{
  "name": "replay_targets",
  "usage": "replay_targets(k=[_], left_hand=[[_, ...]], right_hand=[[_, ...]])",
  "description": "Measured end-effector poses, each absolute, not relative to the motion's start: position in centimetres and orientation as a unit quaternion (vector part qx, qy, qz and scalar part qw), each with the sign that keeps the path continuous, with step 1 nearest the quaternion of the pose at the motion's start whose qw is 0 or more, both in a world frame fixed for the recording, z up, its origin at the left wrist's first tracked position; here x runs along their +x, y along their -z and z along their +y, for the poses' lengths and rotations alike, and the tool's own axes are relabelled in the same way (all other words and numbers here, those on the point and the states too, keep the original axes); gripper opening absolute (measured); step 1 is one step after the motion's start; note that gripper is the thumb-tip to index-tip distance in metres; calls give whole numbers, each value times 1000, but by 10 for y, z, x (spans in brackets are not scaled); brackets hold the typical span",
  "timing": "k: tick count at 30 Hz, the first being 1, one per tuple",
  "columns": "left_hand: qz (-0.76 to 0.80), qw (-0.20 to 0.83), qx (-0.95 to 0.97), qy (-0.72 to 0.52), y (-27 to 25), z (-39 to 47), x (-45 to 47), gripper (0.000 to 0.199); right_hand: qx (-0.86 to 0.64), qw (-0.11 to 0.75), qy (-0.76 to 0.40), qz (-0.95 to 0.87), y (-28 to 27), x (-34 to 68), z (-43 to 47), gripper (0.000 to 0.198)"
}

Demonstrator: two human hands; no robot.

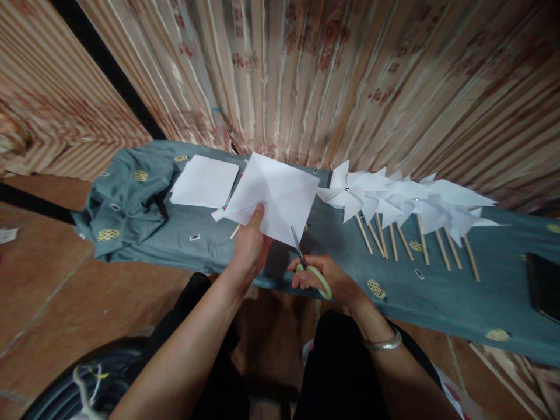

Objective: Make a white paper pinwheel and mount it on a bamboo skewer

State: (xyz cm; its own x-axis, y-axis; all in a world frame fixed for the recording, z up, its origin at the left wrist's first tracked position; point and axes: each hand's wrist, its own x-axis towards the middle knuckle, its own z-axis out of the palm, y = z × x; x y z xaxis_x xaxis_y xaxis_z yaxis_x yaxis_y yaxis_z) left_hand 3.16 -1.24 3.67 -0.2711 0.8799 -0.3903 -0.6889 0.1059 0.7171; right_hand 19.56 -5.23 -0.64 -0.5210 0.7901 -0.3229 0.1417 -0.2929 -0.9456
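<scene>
A square sheet of white paper [284, 192] with diagonal creases is pinched in my left hand [250, 242], thumb on top and fingers beneath. My right hand [321, 274] grips a pair of scissors [321, 284] with pale green handles. Their blades reach up to the paper's near right corner; I cannot tell how far they cut into it. Behind and left of the held sheet lies a stack of white paper [205, 182]. To the right, several white paper pinwheels [347, 189] on wooden sticks [423, 239] lie overlapping in a row.
A grey-green cloth [175, 233] with pineapple prints covers the long narrow table and is bunched at its left end. A dark phone [542, 286] lies at the right end. A striped curtain [271, 76] hangs behind. A black basket [87, 379] stands at lower left.
</scene>
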Motion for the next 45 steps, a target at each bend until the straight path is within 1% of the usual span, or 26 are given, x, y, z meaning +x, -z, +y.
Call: replay_targets(k=[8, 13, 20, 32, 45], left_hand=[[444, 593, 112, -662, -38, -13, 29, 31], [440, 590, 122, -666, -36, -13, 27, 30], [428, 592, 108, -674, -35, -12, 27, 34], [398, 598, 108, -687, -35, -12, 27, 34], [399, 590, 103, -694, -33, -12, 23, 33]], right_hand=[[-436, 242, -684, -533, 9, 193, -52, 49], [-440, 241, -684, -529, 8, 192, -53, 47], [-446, 247, -688, -517, 8, 191, -55, 47], [-443, 241, -701, -505, 9, 190, -54, 52], [-441, 250, -711, -488, 9, 188, -54, 50]])
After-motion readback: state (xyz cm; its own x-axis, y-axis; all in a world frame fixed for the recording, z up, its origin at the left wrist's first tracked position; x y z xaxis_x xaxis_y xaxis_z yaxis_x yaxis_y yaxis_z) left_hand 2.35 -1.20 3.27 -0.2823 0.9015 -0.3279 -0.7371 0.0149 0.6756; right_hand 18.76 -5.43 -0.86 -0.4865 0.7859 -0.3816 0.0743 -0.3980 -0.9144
